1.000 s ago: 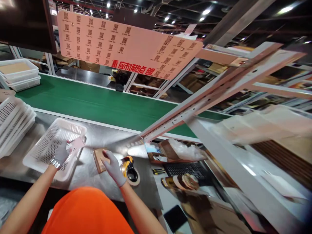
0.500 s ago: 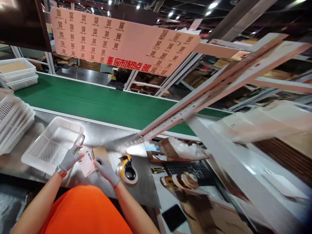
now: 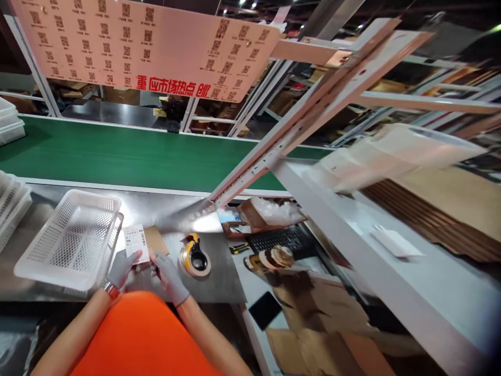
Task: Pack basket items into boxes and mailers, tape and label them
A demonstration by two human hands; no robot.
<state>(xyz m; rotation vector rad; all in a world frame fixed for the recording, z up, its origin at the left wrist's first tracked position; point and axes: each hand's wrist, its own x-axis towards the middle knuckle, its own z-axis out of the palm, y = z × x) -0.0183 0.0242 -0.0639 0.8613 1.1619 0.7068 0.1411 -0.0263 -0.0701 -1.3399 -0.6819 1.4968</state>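
Observation:
Both my hands wear grey gloves and meet close in front of my chest over the steel bench. My left hand [image 3: 122,266] pinches the lower edge of a white printed label [image 3: 135,243] and holds it up. My right hand [image 3: 166,271] is closed at the label's right corner, beside a flat brown cardboard packet [image 3: 157,239] lying on the bench behind the label. A white perforated plastic basket [image 3: 66,240] sits just left of my left hand. A tape dispenser with a yellow and black handle [image 3: 194,257] lies right of my right hand.
A green conveyor belt [image 3: 129,156] runs across behind the bench. Stacked white baskets [image 3: 10,201] stand at the far left. To the right are a black keyboard [image 3: 282,239], tape rolls [image 3: 274,257], a dark phone [image 3: 265,310] and flat cardboard [image 3: 321,334]. A QR-code board [image 3: 148,47] hangs overhead.
My left hand left the basket with the label and brought it in front of me. My right hand came off the brown packet and joined it at the label.

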